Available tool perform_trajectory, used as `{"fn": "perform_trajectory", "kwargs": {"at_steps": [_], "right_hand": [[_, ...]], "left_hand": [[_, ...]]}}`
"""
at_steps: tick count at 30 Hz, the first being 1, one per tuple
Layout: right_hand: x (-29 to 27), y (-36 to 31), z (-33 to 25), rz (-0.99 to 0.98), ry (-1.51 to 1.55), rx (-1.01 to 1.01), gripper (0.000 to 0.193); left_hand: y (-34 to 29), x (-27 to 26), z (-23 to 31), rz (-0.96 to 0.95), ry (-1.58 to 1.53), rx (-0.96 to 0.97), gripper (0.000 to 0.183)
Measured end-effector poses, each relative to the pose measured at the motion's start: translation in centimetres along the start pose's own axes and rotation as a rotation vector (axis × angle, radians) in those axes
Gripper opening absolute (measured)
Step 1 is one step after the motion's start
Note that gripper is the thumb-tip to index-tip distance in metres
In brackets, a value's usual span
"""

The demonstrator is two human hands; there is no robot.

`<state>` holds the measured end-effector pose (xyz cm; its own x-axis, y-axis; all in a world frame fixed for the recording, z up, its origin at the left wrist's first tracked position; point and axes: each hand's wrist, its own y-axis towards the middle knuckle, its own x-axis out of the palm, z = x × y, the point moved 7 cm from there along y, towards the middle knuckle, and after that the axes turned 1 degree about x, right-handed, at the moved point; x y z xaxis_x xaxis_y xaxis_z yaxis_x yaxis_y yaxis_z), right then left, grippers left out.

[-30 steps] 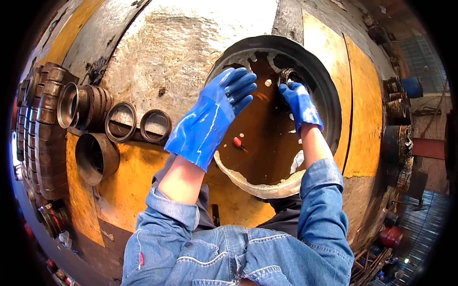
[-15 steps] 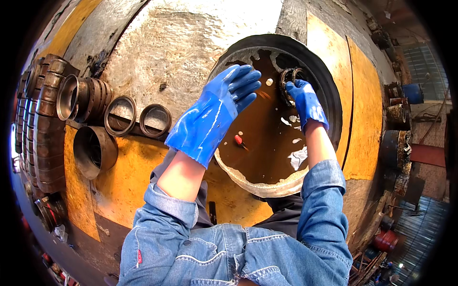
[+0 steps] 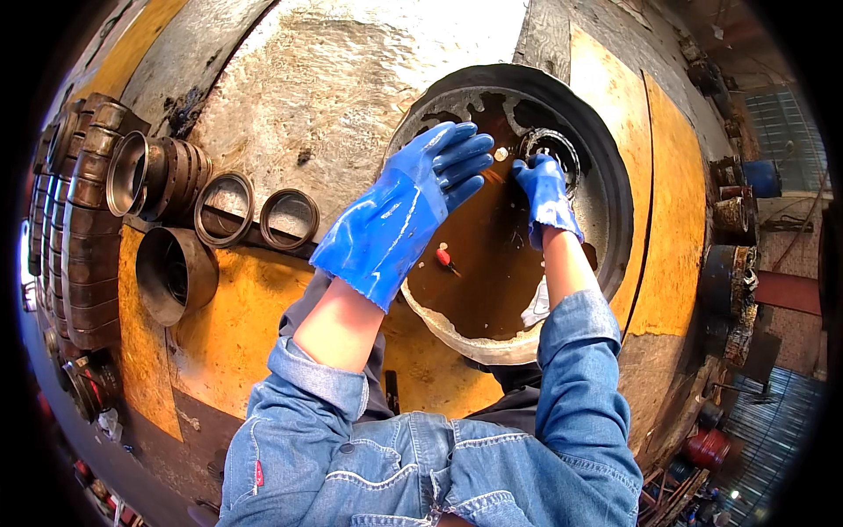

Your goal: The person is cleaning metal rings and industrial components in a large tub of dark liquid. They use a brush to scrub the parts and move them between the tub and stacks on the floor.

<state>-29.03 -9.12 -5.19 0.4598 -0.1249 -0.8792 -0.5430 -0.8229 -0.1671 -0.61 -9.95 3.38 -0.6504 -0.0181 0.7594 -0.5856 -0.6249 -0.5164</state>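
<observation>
Just past the dark basin's near rim (image 3: 479, 351) spreads brown liquid (image 3: 487, 294), and over at the far right sits the metal ring (image 3: 572, 158), likely stiff, fairly weighty and slippery when wet, so its wall looks the surest hold! Right hand (image 3: 543, 189) reaches out, back upward, fingers bent onto the ring's near edge; left hand (image 3: 428, 171) hangs over the left side, empty, fingers stretched out, and well off left rest loose rings (image 3: 224, 243).

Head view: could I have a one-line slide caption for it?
Blue-gloved right hand holds a ring-shaped part in a basin of brown liquid, left hand open nearby.
</observation>
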Motion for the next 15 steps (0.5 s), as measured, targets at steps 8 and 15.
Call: {"fn": "perform_trajectory", "kwargs": {"at_steps": [8,15], "right_hand": [[-1.5,-1.7,-1.5,-0.012,0.129,0.032,0.055],[-2.2,-1.2,0.3,-0.223,0.201,0.02,0.068]], "left_hand": [[0.2,-0.3,-0.1,-0.041,-0.03,-0.012,0.036],[0.3,-0.2,-0.1,-0.057,-0.031,-0.031,0.036]]}}
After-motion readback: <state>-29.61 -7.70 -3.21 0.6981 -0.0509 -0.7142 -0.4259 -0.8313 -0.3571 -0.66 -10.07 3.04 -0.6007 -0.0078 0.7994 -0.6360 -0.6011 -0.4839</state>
